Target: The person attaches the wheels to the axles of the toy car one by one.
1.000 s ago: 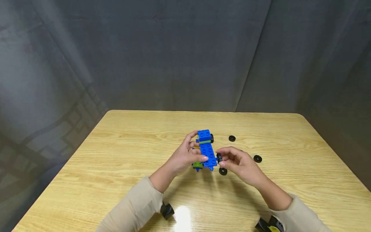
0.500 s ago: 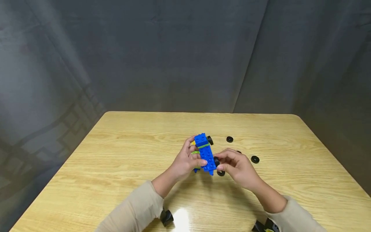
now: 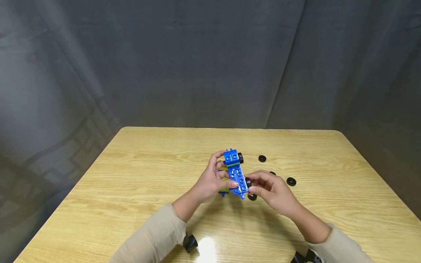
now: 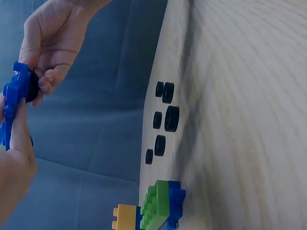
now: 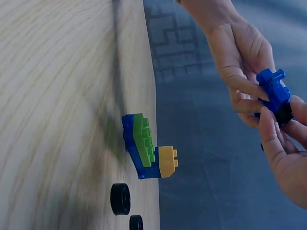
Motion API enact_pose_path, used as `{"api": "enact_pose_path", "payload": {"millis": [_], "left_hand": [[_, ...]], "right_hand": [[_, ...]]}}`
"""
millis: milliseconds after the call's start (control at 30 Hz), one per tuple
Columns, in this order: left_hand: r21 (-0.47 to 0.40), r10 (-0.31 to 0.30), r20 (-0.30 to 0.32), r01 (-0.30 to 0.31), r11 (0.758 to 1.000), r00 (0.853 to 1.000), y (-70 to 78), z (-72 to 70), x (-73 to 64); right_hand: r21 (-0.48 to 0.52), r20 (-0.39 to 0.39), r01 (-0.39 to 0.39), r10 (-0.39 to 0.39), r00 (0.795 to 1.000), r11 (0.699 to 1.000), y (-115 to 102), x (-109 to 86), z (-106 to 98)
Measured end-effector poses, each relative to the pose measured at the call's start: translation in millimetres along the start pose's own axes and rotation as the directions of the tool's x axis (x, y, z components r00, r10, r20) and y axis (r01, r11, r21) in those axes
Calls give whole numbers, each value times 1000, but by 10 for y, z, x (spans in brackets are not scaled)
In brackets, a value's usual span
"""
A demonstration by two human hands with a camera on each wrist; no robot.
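My left hand [image 3: 208, 186] holds a blue toy car chassis [image 3: 232, 170] above the table, its studded side facing up and the thumb pressed on the studs. A black wheel [image 3: 241, 157] sits at its far right corner. At the near right corner, the fingers of my right hand [image 3: 277, 193] pinch another black wheel, which lies close against the chassis side. In the right wrist view, that wheel [image 5: 284, 114] is partly covered by fingertips. How deeply it sits on its peg cannot be told.
A second toy vehicle [image 4: 162, 203] of blue, green and yellow blocks stands on the table [image 3: 131, 164], mostly behind the left hand in the head view. Several loose black wheels, such as this one [image 3: 291, 181], lie to the right. A grey curtain [image 3: 197, 65] hangs behind.
The pinched wheel has moved left, from the outer end of the peg to close against the chassis. The chassis has tilted slightly in the left hand.
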State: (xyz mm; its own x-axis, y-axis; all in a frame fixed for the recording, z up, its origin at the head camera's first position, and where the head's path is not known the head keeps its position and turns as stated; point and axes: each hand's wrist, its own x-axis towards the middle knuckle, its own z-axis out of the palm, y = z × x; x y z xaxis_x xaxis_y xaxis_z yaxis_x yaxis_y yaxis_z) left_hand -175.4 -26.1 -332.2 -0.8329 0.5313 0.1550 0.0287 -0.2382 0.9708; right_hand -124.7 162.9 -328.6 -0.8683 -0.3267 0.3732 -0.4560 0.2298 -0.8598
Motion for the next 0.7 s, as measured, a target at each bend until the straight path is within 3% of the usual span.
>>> {"api": "enact_pose_path", "payload": {"millis": [233, 533, 700], "left_hand": [[-52, -47, 13, 47, 998, 999, 26, -42, -7], [-145, -100, -87, 87, 986, 991, -6, -113, -29], [-155, -113, -115, 95, 983, 987, -42, -130, -21]], "right_hand": [[27, 45, -43, 42, 998, 999, 4, -29, -28], [18, 116, 12, -14, 993, 1000, 13, -35, -22], [-14, 141, -4, 6, 990, 1000, 26, -33, -59]]}}
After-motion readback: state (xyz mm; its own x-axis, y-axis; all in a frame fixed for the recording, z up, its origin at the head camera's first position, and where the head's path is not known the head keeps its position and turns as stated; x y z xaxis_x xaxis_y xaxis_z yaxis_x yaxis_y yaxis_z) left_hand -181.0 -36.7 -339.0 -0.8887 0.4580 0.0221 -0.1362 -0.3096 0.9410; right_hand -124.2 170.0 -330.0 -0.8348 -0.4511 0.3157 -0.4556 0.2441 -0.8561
